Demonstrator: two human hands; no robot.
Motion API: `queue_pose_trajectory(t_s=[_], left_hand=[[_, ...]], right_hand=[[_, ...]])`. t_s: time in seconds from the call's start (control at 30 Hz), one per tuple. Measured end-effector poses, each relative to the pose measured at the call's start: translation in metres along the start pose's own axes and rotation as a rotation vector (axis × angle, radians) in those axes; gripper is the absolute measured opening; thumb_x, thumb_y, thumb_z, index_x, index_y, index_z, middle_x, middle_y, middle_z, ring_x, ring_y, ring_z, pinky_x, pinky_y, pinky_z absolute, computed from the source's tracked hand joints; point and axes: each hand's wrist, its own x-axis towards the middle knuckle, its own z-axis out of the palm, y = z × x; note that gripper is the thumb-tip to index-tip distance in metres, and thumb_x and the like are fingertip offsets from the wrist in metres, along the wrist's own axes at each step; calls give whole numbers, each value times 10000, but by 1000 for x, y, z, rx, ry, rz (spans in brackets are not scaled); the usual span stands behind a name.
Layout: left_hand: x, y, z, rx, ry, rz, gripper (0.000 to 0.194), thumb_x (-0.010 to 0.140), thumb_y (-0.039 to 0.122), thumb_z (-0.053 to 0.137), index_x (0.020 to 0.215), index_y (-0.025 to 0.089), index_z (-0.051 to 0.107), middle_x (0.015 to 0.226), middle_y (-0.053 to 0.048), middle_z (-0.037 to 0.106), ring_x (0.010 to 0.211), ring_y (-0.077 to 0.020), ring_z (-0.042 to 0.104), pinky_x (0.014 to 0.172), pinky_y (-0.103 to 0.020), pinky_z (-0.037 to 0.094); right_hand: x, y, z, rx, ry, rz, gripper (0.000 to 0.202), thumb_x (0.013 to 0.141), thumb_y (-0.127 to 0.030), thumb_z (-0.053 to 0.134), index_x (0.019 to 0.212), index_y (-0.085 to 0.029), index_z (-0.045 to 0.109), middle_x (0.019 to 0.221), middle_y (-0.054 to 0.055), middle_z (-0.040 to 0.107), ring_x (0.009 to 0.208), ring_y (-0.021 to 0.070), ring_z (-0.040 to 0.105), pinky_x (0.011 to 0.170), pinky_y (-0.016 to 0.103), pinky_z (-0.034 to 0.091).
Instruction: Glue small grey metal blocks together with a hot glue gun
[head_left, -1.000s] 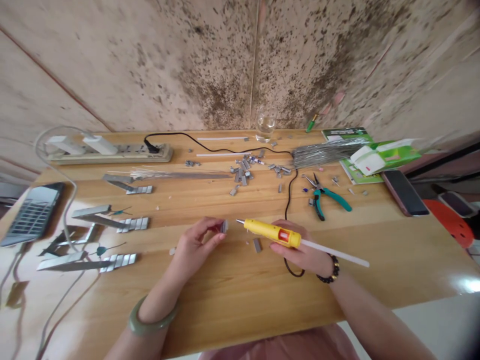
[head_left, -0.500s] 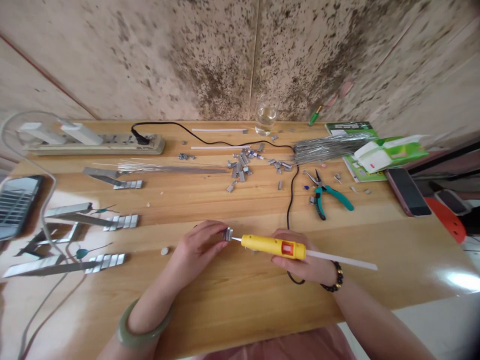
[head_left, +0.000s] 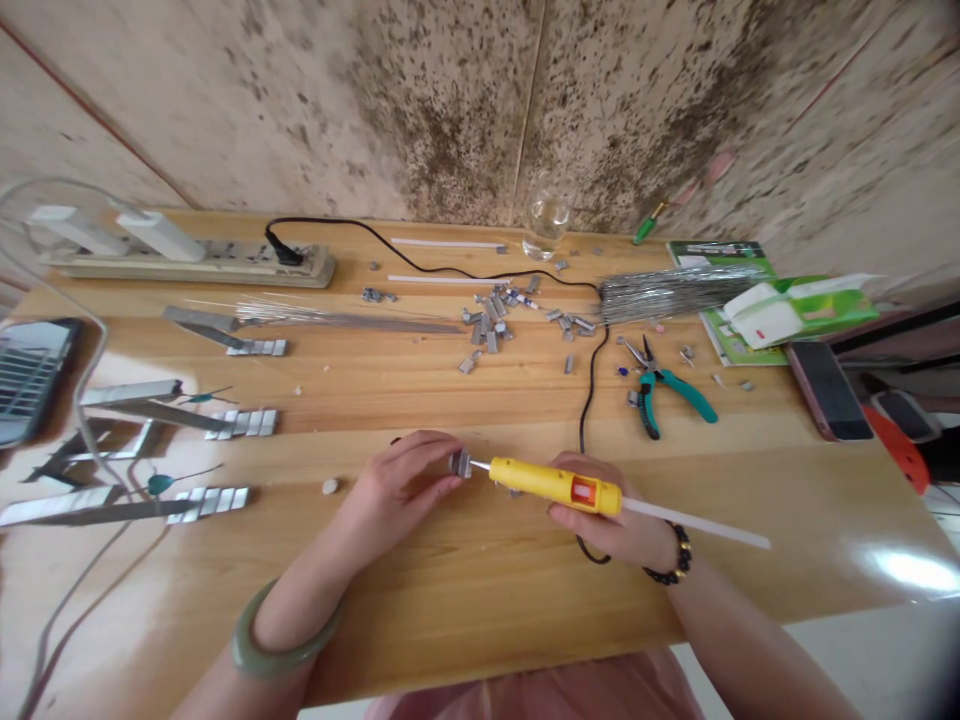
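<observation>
Between thumb and fingers, my left hand (head_left: 394,492) pinches a small grey metallic piece (head_left: 461,464) above the front of the table. My right hand (head_left: 600,515) is wrapped around a yellow glue gun (head_left: 540,481), whose grip is mostly hidden by the palm. Its thin nozzle points left and meets the right side of the small piece, or nearly so; I cannot tell whether they touch. A long white glue stick (head_left: 697,522) sticks out of the gun's back end. Beneath the gun, another small grey bit is partly covered.
Several grey pieces (head_left: 489,322) lie scattered mid-table. Teal-handled pliers (head_left: 679,395), a wire bundle (head_left: 667,293) and a phone (head_left: 829,390) are to the right. A glass of water (head_left: 545,232) stands by the wall. Folded metal strips (head_left: 135,400) and a power strip (head_left: 232,268) are leftward. The black cord (head_left: 589,400) crosses the table.
The view has tilted and shifted slightly. Both hands keep their holds, with the nozzle still at the small grey piece.
</observation>
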Motion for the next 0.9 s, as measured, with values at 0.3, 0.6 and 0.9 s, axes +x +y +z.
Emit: queue_pose_trajectory(t_s=[0.3,0.6,0.9], left_hand=[[1,-2,1,-6,10,-9,251,859,202,631,1108,195,607,1034,-86,680,928,-180,663,807,-310,563],[1,0,1,-16,11,-11,240,853,208,639,1092,190,623,1033,-92,682,940,-188,662,817,-313,562],[1,-2,1,-38,8,-17,259,860,199,629,1119,196,614,1045,-95,678,954,-190,655,829,-331,561]], right_hand=[[-2,2,1,19,-34,25,59,860,-240,594,844,-216,542,791,18,586,732,160,559,675,286,470],[0,-1,1,9,6,10,86,877,-239,572,802,-218,537,771,13,581,729,160,554,668,288,471],[-4,5,2,12,-58,48,68,872,-258,585,831,-221,546,761,12,566,728,166,550,673,299,469]])
